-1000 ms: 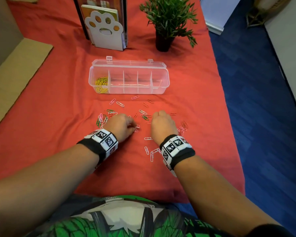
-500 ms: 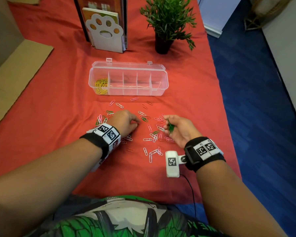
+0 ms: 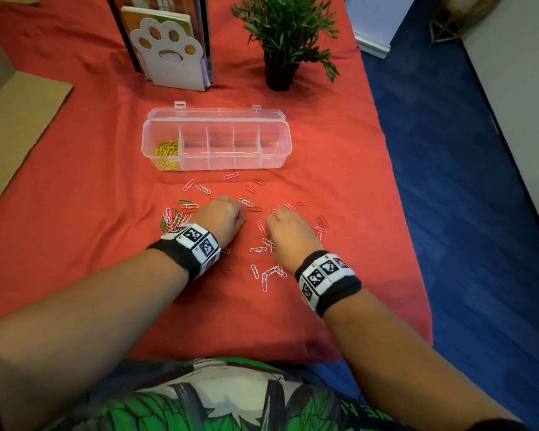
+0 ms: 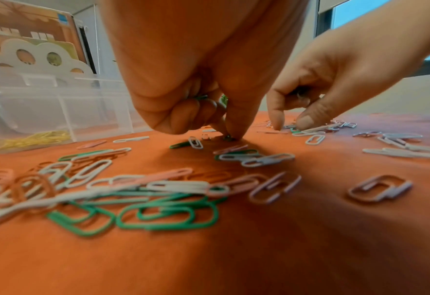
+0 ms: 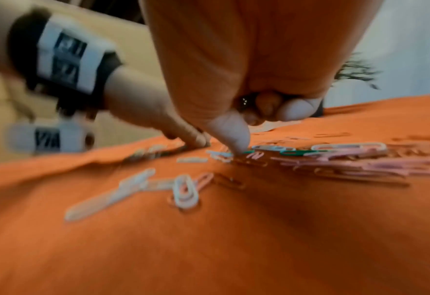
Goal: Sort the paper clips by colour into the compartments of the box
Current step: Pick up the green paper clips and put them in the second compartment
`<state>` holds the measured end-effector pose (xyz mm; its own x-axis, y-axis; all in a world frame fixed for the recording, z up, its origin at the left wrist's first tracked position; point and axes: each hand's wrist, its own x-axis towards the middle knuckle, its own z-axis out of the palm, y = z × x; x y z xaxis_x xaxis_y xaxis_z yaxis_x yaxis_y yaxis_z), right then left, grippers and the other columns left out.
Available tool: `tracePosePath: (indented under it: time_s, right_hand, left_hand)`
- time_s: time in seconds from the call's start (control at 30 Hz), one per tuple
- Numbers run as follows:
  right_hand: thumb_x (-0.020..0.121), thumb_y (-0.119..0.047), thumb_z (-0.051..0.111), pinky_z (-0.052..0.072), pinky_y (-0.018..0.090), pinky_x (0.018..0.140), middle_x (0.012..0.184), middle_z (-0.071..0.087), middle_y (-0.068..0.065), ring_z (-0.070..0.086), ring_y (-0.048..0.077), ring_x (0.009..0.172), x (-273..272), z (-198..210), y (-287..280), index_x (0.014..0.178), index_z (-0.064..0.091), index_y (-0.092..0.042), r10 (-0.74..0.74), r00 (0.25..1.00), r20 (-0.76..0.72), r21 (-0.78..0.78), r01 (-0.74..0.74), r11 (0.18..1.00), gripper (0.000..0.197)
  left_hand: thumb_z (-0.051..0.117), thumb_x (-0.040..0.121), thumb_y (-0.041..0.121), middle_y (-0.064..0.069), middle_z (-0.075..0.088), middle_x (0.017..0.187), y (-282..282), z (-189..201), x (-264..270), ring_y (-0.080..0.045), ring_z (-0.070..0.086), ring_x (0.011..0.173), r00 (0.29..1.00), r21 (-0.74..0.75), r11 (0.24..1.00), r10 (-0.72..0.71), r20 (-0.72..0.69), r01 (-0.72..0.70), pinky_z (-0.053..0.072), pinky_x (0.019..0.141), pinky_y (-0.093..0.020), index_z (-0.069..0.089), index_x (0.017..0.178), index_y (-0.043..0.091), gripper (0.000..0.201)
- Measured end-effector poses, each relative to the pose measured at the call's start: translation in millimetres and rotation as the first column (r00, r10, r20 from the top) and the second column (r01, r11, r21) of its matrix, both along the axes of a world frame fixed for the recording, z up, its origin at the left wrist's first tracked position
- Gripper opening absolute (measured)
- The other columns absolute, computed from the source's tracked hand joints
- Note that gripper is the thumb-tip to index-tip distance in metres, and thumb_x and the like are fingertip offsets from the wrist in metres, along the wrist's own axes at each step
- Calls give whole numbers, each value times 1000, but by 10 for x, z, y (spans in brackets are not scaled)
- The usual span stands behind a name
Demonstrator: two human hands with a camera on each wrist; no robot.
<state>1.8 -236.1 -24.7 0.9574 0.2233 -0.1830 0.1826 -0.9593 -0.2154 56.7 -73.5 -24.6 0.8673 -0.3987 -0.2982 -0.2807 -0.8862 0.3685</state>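
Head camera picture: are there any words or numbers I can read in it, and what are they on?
No words or numbers can be read.
Left wristband and right wristband: black-and-white square code patterns, no letters.
Shirt: pale letter-like marks, cut off and too blurred to read.
Books behind the paw bookend: pictures only; any print is too small.

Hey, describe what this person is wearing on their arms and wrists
Both forearms are bare, with no sleeves. Each wrist carries a black band: the left wristband and the right wristband are both faced with white blocks printed with black square-pattern markers. No cable shows.
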Motion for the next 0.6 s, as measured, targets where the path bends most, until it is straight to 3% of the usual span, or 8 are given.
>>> tracePosePath:
  time_s: [0.17, 0.23, 0.3, 0.37, 0.47, 0.53, 0.6]
  right_hand:
    - [85, 0, 41, 42, 44, 84, 113, 48, 15, 48, 34, 104, -56, -22, 132, 108, 51, -4, 43, 999, -13, -88, -44, 995, 26]
    - [82, 0, 46, 43, 41, 85, 109, 49, 15, 50, 33, 100, -36, -76, 146, 102, 53, -5, -38, 995, -88, 52, 42, 998, 22]
    - [82, -1, 47, 42, 32, 79, 95, 51, 8, 51, 24, 88, 3, -103, 116, 88, 54, -10, -202, 954, -222, 299, 264, 917, 13]
    - [85, -2, 48, 36, 26, 69, 78, 51, -2, 47, 12, 70, 31, -91, 43, 76, 49, -18, -343, 857, -384, 481, 503, 718, 19]
    - [88, 4, 45, 31, 23, 51, 71, 50, -3, 39, 8, 56, -3, -1, -72, 77, 51, -23, -394, 676, -623, 634, 731, 251, 30]
    - [89, 9, 38, 27, 19, 45, 69, 45, -2, 34, 7, 52, -18, 63, -166, 87, 55, -22, -292, 628, -721, 648, 761, 37, 34]
    - [91, 6, 34, 31, 17, 44, 68, 43, -1, 36, 8, 53, -19, 131, -280, 89, 57, -16, -210, 597, -774, 630, 759, -164, 32]
  left_hand:
    - [47, 89, 23, -17, 57, 105, 111, -5, -132, -35, 57, 100, 1000, 66, 998, -10, -28, 12, 45, 87, -39, 59, 98, 8, 22]
    - [48, 88, 21, -16, 60, 100, 172, 5, -169, -32, 57, 96, 999, -41, 998, 36, -29, -38, 44, 86, -37, 59, 94, 8, 18]
    - [51, 88, 17, -8, 62, 90, 236, 24, -180, -23, 55, 85, 986, -202, 967, 136, -101, -154, 41, 80, -31, 60, 90, 10, 12]
    - [54, 89, 15, 2, 56, 74, 292, 54, -184, -15, 48, 68, 904, -388, 834, 275, -327, -393, 40, 63, -27, 57, 82, 17, 8]
    - [49, 91, 5, 1, 42, 65, 368, 126, -227, -10, 38, 52, 655, -510, 452, 258, -710, -731, 32, 40, -14, 49, 78, 20, 20]
    - [45, 92, 3, 2, 43, 67, 422, 174, -228, -6, 40, 52, 542, -479, 309, 164, -824, -821, 33, 40, -12, 52, 87, 21, 20]
    - [40, 93, 6, 3, 44, 67, 484, 197, -210, -7, 45, 53, 456, -433, 218, 68, -887, -875, 40, 43, -14, 56, 89, 19, 21]
